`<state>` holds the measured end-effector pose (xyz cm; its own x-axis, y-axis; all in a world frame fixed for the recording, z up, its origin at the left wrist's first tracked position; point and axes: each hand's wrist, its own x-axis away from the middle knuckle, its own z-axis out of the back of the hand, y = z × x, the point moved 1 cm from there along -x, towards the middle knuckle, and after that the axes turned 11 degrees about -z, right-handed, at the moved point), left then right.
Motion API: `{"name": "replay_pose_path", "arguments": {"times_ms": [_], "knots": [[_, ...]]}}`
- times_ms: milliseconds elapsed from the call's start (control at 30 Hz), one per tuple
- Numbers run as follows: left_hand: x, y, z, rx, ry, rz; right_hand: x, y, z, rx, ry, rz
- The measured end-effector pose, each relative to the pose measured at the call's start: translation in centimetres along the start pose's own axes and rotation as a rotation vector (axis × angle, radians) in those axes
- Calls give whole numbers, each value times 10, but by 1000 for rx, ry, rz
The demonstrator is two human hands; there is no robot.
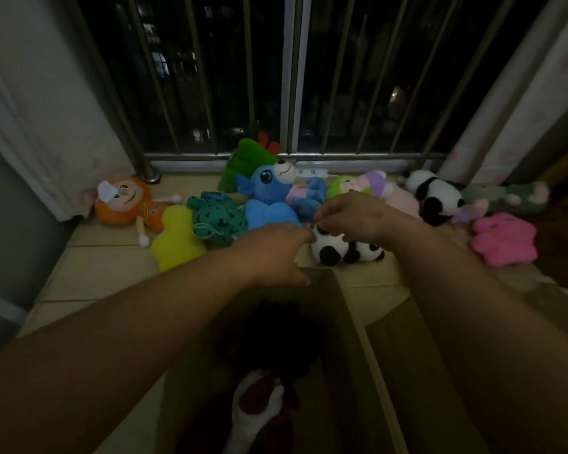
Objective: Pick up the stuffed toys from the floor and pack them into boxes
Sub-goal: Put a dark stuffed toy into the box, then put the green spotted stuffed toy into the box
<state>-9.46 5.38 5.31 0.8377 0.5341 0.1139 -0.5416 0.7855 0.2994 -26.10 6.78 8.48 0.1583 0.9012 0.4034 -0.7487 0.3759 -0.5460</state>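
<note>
Two pandas lie among roughly a dozen stuffed toys on the tiled floor (pixel 95 273) below the window bars (pixel 253 77): a larger panda (pixel 436 194), and a small panda (pixel 345 249) just past the far edge of the one cardboard box (pixel 354 319), which holds one brown-and-white toy (pixel 256 398). The right hand (pixel 358 214) pinches the small panda's head with curled fingers; the left hand (pixel 273 253) touches its side, fingers outstretched. Light, squashy plush, probably best gripped round the body.
</note>
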Motion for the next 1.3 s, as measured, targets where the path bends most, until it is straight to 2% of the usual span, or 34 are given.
{"name": "replay_pose_path", "arguments": {"times_ms": [267,500,733,1033,1200,1300], "knots": [[-8,-27,-7,73,262,121,-12,18,-12,-29,182,-15],[-9,-79,-15,90,315,298,-25,5,-34,-3,278,52],[2,-137,-25,145,322,452,-56,-15,-63,31,213,105],[13,-198,-55,82,341,572,-88,-43,-101,0,125,114],[8,-226,-69,267,458,732,-105,-53,-118,-21,87,102],[4,-233,-75,295,445,719,-114,-56,-125,-27,77,90]]}}
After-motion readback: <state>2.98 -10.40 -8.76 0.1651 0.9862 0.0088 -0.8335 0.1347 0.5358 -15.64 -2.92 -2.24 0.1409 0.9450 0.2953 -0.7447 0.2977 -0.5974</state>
